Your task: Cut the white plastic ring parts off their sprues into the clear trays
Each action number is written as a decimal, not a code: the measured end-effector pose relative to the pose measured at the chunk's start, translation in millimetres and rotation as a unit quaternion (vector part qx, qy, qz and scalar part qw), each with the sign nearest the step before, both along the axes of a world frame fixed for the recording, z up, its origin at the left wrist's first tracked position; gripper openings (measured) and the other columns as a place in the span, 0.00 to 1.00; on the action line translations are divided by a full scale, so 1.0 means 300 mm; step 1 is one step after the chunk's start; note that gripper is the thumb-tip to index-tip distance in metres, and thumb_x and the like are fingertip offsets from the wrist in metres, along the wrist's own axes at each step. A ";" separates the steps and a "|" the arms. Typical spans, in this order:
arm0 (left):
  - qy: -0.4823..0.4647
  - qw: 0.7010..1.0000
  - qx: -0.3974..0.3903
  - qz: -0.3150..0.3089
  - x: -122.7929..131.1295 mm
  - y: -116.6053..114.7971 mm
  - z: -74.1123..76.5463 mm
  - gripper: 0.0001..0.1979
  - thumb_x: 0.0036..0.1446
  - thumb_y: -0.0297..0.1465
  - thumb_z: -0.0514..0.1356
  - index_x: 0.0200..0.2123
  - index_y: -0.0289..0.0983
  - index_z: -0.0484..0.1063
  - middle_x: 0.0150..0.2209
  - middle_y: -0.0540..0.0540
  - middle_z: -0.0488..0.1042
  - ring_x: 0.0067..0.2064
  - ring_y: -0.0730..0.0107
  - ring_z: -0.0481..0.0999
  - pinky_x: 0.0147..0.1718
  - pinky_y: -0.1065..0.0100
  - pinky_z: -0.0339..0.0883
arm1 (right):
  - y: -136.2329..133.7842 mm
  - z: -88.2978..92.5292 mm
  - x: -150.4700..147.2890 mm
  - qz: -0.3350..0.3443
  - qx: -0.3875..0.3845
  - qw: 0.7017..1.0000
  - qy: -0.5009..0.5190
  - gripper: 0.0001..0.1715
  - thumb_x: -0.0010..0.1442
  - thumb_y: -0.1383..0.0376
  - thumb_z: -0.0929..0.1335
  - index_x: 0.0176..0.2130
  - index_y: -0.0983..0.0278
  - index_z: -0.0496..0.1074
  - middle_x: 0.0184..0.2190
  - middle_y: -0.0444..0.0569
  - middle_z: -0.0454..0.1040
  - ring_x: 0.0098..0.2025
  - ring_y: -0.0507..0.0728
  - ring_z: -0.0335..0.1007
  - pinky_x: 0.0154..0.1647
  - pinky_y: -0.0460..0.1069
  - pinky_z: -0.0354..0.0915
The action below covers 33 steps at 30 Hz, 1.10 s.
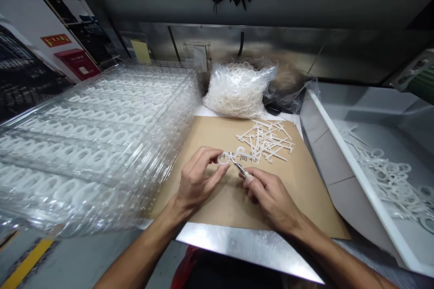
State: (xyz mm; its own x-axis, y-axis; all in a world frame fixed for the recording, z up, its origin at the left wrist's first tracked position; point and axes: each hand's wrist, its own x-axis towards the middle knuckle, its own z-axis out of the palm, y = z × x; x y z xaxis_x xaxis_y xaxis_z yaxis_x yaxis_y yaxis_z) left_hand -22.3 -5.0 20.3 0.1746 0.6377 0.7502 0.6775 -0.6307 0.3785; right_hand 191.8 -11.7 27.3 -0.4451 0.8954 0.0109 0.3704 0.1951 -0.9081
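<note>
Stainless-steel bench [244, 246] is covered by a kraft cardboard sheet [298, 189], on which black Chinese characters are marked just ahead of the hands; 周 can be made out, the rest being partly hidden. A red sign [56, 40] with yellow characters, too small to be read, is seen far to the left. A white plastic ring [223, 158] is pinched by the left hand [198, 180], and cream-handled snips [240, 169] are gripped by the right hand [271, 198], their tips just beside the ring. White plastic runners [266, 142] are piled beyond the hands. Stacked clear trays [91, 144] of rings stand left, a clear bag [237, 90] of rings ahead, and a white bin [356, 162] of rings right.
</note>
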 end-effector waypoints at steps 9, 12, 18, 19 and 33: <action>0.000 1.000 -0.005 -0.011 0.004 0.004 -0.005 0.12 0.60 0.24 0.63 0.47 0.35 0.69 0.36 0.46 0.74 0.36 0.71 0.72 0.37 0.69 0.70 | 0.003 0.000 -0.003 -0.001 0.008 1.000 -0.007 0.18 0.72 0.59 0.58 0.32 0.62 0.66 0.25 0.41 0.67 0.28 0.52 0.64 0.32 0.47 0.59; 0.000 1.000 -0.004 -0.011 0.007 0.002 0.001 0.11 0.61 0.24 0.63 0.47 0.35 0.69 0.36 0.46 0.74 0.36 0.71 0.72 0.37 0.69 0.70 | -0.002 -0.003 -0.002 -0.004 0.009 1.000 -0.009 0.20 0.73 0.58 0.58 0.32 0.62 0.66 0.26 0.42 0.67 0.28 0.52 0.64 0.31 0.47 0.59; -0.003 1.000 -0.015 -0.014 0.006 -0.001 0.000 0.11 0.60 0.24 0.63 0.47 0.35 0.69 0.36 0.46 0.74 0.36 0.71 0.73 0.38 0.69 0.70 | -0.004 -0.006 -0.003 -0.004 0.007 1.000 -0.009 0.20 0.73 0.57 0.57 0.33 0.62 0.67 0.27 0.43 0.67 0.28 0.52 0.64 0.30 0.47 0.61; -0.003 1.000 -0.017 -0.015 0.006 -0.001 0.000 0.11 0.61 0.24 0.63 0.47 0.35 0.70 0.36 0.46 0.74 0.36 0.71 0.73 0.38 0.69 0.70 | -0.004 -0.006 -0.003 -0.004 0.006 1.000 -0.009 0.20 0.73 0.57 0.57 0.32 0.62 0.66 0.26 0.43 0.67 0.27 0.52 0.64 0.30 0.47 0.61; 0.005 0.999 -0.032 -0.017 0.003 -0.003 -0.004 0.10 0.62 0.26 0.62 0.47 0.35 0.70 0.35 0.46 0.74 0.36 0.70 0.73 0.38 0.68 0.70 | -0.003 0.004 -0.008 0.006 0.037 0.998 -0.051 0.20 0.72 0.59 0.55 0.30 0.60 0.61 0.25 0.43 0.64 0.28 0.53 0.62 0.32 0.48 0.59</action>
